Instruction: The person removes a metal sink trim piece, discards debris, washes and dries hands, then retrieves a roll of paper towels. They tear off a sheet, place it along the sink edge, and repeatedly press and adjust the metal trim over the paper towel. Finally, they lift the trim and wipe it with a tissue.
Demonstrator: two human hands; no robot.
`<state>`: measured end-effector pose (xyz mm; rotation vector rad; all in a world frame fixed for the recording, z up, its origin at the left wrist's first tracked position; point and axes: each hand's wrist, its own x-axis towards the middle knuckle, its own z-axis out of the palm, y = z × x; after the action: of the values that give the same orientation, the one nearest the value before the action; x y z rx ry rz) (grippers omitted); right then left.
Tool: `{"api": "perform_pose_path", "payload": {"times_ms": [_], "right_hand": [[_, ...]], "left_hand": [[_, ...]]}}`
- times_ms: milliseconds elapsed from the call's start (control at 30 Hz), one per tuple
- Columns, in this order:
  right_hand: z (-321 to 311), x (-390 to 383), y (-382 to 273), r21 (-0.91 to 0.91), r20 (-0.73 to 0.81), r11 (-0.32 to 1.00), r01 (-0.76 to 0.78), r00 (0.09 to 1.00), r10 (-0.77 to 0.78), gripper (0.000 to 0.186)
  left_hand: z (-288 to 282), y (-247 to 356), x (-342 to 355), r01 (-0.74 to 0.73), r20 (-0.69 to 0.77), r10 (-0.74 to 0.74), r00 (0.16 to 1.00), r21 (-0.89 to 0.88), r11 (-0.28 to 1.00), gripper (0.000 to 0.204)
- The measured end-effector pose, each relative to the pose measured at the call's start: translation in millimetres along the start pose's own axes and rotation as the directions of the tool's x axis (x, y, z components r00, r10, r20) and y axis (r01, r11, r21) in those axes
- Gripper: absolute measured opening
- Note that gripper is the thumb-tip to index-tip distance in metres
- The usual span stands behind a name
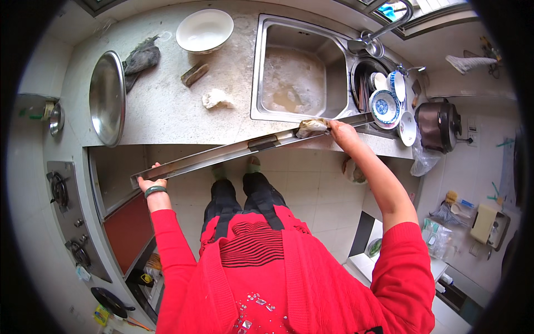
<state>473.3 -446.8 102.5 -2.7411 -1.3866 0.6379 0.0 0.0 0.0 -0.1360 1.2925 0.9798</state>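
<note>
My left hand (152, 182) is closed around the near left end of a long, narrow metal trough (217, 158), wearing a dark bangle at the wrist. The trough slants up to the right across the counter's front edge, its far end close to the bowls by the sink. My right hand (343, 135) presses a soiled, whitish-brown rag (311, 128) onto the trough, right of its middle. A dark patch shows on the metal beside the rag. The fingertips of my right hand are partly hidden.
The steel sink (257, 72) holds murky water. Bowls (385, 107) crowd the drainer at its right. On the counter are a white bowl (204, 30), a metal lid (107, 99), a dark cloth (143, 55), a brown block (194, 74) and a white crumpled wad (217, 98).
</note>
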Motion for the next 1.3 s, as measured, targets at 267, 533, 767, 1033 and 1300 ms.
{"api": "perform_pose_path", "payload": {"times_ms": [267,533,767,1033,1300], "right_hand": [[-28.6,-8.5,-37.0,0.442,-0.083,0.886,-0.137,0.978,0.193,0.02],[-48.9,14.4,-125.8,0.9,0.014,0.426,-0.095,0.982,0.19,0.026],[-45.4,41.6,-261.6,0.75,-0.061,0.642,0.157,0.984,-0.169,0.023],[-13.2,73.6,-383.4,0.571,-0.051,0.75,0.334,0.926,-0.373,0.026],[-11.8,29.1,-347.0,0.791,-0.092,0.571,0.217,0.966,-0.24,0.024]], "left_hand": [[14.4,-1.0,-15.5,0.002,-0.059,0.0,0.998,0.033,0.999,0.056],[31.3,-17.7,-25.2,-0.067,0.071,0.054,0.996,0.185,0.98,0.053],[39.5,-25.4,-24.3,-0.045,0.017,0.047,0.999,-0.109,0.993,0.063],[40.0,-23.9,-34.0,0.022,0.104,-0.021,0.994,-0.012,1.0,0.067],[51.9,-9.3,-18.8,0.097,0.056,-0.089,0.994,-0.163,0.982,0.065]]}}
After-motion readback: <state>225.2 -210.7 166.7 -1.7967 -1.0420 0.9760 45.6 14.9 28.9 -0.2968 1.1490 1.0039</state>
